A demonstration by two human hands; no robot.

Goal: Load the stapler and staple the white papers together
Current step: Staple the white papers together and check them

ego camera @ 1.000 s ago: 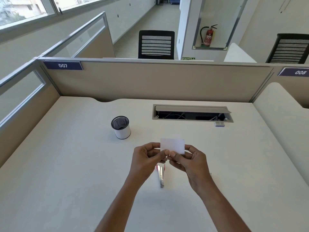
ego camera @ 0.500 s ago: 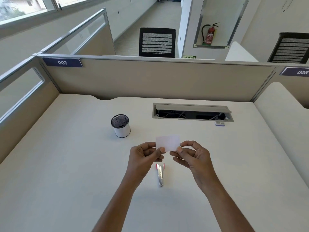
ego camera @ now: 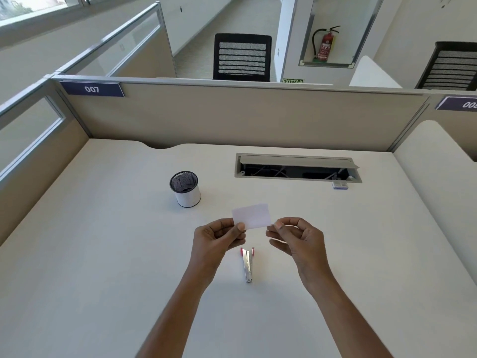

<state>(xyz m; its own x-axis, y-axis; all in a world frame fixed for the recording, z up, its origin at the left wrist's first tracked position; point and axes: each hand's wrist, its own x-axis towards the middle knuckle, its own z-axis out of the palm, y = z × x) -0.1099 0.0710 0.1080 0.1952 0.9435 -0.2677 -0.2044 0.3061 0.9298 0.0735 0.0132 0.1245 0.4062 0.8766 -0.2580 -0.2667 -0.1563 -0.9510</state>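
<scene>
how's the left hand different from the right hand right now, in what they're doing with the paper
The left hand pinches the paper at its lower left corner between thumb and fingers. The right hand has thumb and forefinger pinched at the paper's lower right corner, though whether it grips or only touches the edge is unclear. The left hand's fingers curl in; the right's lower fingers spread out. Both hover above the stapler.

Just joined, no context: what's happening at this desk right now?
A person stands at a pale cubicle desk holding small white rectangular papers above it. The left hand pinches the papers' lower left corner; the right hand has its fingertips at the right edge. A small pink and silver stapler lies untouched on the desk below the hands. A white cup with a black mesh interior stands further back. Nothing is being stapled.
</scene>
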